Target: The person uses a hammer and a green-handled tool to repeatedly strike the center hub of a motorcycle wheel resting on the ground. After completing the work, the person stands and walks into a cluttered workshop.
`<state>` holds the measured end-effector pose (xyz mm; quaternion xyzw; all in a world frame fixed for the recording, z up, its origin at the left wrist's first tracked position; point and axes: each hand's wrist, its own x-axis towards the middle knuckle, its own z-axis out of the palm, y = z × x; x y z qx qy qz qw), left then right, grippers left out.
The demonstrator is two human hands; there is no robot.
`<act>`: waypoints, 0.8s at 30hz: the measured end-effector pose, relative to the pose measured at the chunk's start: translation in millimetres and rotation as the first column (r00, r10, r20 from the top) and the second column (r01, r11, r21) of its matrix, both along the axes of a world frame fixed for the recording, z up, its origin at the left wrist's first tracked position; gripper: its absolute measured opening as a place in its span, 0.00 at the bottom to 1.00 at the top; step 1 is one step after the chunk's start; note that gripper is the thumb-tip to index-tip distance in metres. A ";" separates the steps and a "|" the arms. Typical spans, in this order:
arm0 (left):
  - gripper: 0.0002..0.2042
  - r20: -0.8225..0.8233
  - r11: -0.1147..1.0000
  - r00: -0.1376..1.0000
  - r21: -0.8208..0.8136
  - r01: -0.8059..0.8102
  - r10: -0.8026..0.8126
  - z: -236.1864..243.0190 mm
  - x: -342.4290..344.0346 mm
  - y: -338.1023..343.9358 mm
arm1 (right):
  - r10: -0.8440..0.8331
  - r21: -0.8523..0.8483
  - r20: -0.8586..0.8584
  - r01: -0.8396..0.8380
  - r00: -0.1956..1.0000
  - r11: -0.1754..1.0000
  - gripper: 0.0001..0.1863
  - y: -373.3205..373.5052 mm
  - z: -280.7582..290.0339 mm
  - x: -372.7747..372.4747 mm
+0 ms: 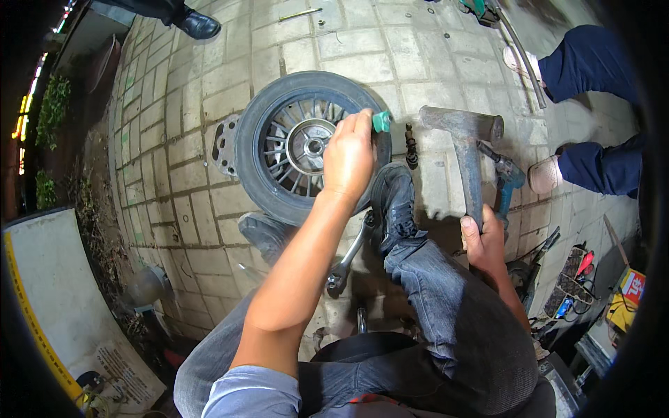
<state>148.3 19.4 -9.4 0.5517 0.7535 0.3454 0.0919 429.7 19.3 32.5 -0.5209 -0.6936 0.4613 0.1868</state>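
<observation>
A: What is nearest, along the lower edge?

B: Grey jeans [435, 285] on bent legs, with a metal wrench [355, 254] lying on the ground between the shoes, just above center-bottom.

A: And the right hand [484, 244]?

B: Right of center, its fingers wrapped around the handle of a heavy hammer [467, 164], the head lifted toward the upper right.

A: The left hand [350, 157]?

B: Closed in a fist at mid-frame, gripping a green-ended object [381, 122]; what the rest of it is, one cannot tell.

A: Where is the wheel [306, 145]?

B: Flat on paving blocks [418, 63] at upper center, spoked rim upward, directly beneath that fist. A perforated metal plate [228, 132] shows at its left edge, partly hidden by the tire.

A: Farther out?

B: A teal power drill [512, 174] just right of the hammer's handle, another person's navy trousers [585, 66] at upper right, and a black shoe [200, 24] at upper left.
</observation>
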 end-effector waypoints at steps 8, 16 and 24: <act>0.15 0.033 0.998 0.999 -0.070 -0.011 0.013 -33.1 -32.3 -27.6 | -0.009 -0.037 -0.003 0.009 1.000 0.999 0.18 1.3 2.0 -0.6; 0.17 0.019 1.000 1.000 0.017 -0.005 0.005 -7.4 -12.6 -20.7 | 0.005 -0.017 0.010 -0.005 1.000 1.000 0.17 1.1 0.5 -6.2; 0.18 0.048 1.000 0.999 0.016 -0.021 0.020 -4.6 0.6 -42.6 | 0.020 -0.011 0.006 -0.020 1.000 1.000 0.17 0.1 3.3 -8.7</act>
